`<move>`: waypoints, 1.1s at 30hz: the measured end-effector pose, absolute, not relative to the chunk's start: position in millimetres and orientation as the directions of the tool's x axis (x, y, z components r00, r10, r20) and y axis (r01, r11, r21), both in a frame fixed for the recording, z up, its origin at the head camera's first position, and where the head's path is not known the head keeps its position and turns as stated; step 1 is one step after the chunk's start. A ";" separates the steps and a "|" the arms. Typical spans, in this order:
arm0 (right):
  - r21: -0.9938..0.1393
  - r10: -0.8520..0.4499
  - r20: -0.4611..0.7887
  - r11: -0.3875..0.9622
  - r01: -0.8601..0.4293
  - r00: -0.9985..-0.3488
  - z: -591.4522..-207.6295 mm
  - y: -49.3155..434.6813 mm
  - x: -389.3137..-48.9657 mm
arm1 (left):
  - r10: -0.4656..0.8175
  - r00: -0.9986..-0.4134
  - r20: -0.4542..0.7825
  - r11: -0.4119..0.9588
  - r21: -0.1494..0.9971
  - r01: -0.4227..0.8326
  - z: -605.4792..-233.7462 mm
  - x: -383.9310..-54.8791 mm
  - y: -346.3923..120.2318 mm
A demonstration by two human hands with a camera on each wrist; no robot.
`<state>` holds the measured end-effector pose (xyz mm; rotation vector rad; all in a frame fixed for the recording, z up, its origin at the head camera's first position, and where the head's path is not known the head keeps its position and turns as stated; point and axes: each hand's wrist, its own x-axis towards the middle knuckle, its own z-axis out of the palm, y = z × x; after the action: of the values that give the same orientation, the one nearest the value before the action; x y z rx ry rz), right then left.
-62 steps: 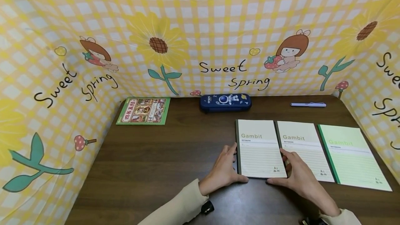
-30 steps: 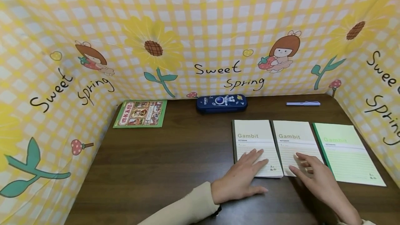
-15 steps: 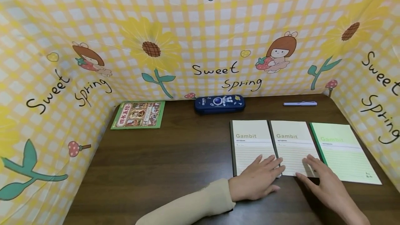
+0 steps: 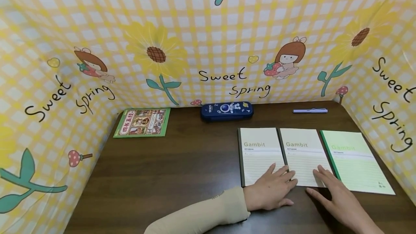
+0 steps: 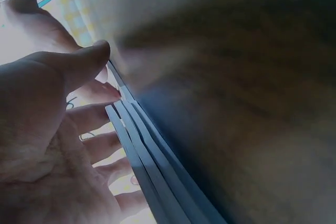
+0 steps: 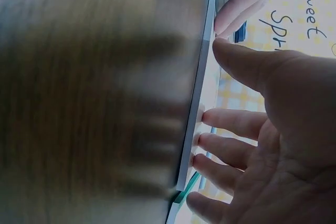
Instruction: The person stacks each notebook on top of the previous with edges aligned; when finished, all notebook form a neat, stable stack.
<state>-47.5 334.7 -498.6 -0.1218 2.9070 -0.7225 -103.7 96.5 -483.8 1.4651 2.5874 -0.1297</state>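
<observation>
Three "Gambit" notebooks lie in a row: a dark-spined left one (image 4: 261,154), a dark-spined middle one (image 4: 303,151), and a green-spined right one (image 4: 355,161). Page edges (image 5: 152,166) in the left wrist view show the left notebook tops a small stack. My left hand (image 4: 273,187) rests across that stack's lower right corner, fingers spread and reaching the middle notebook's spine. My right hand (image 4: 339,194) has its fingertips on the lower right of the middle notebook, thumb off its bottom edge. In the right wrist view these fingers (image 6: 226,150) are nearly straight and touch the cover.
At the back stand a navy space-themed pencil case (image 4: 226,112) and, to its right, a lavender pen (image 4: 310,111). A green picture book (image 4: 142,122) lies at the back left of the dark wooden table (image 4: 169,165). Yellow checked cloth (image 4: 208,39) walls three sides.
Both hands have let go of the left stack's sides. The left hand moved right onto its lower corner, the right hand onto the middle notebook's lower right. The view shifted slightly.
</observation>
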 end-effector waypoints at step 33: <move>-0.363 -0.031 -0.151 0.931 0.026 -0.988 -493.7 340.7 -19.5 | 0.924 -0.324 -0.202 0.333 0.010 0.943 -481.6 -63.3 99.3</move>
<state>-19.5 340.7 -493.7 -0.0041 2.9351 -0.5554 -63.3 99.3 -481.6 1.7144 2.4199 -0.1632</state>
